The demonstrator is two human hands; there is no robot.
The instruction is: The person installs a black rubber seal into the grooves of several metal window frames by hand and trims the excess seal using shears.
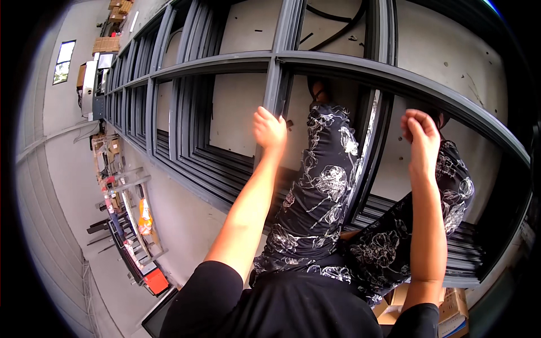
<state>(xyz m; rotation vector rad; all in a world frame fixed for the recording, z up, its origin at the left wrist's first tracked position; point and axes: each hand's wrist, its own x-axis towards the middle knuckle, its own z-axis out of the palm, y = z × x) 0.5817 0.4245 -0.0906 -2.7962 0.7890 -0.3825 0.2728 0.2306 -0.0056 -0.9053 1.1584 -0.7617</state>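
Observation:
My left hand (269,129) is closed around the upright bar (278,84) of a dark grey metal frame (236,59), just below where it meets the long crossbar. My right hand (420,135) is curled into a fist at the lower edge of that same crossbar (394,76), further right; whether it grips the bar I cannot tell. Below the hands are my legs in black trousers with a white flower pattern (321,186).
Several more grey frames (191,146) lie stacked on the concrete floor and run off to the far left. A workbench with tools, an orange object (145,217) and a red box (158,280) sits at left. Cardboard boxes (451,310) lie at lower right.

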